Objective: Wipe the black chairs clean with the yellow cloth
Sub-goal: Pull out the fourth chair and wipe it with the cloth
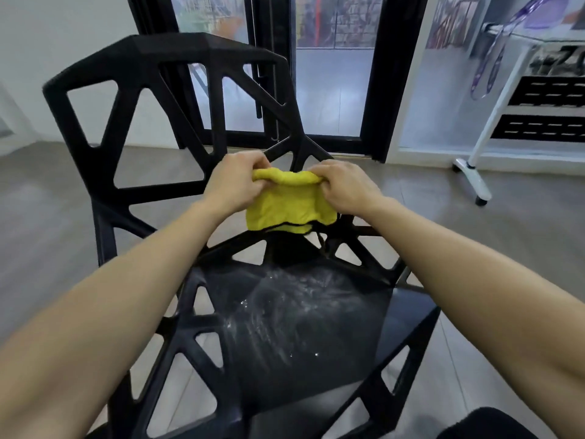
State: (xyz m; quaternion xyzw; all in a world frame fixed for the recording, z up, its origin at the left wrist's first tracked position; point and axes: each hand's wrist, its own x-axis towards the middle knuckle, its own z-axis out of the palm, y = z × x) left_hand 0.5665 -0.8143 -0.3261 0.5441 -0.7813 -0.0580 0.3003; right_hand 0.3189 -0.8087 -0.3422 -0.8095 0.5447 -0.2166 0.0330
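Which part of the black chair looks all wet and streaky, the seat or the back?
The seat: it shows pale streaks and shiny droplets. The chair back, an open frame of triangular holes, looks plain matte black.

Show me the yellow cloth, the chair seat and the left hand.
yellow cloth (289, 207): head view, its hanging front face.
chair seat (300, 327): head view, the streaked middle.
left hand (235, 182): head view, its back.

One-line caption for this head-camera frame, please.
Both hands, left hand and right hand, hold the folded yellow cloth above the streaked seat of a black chair.
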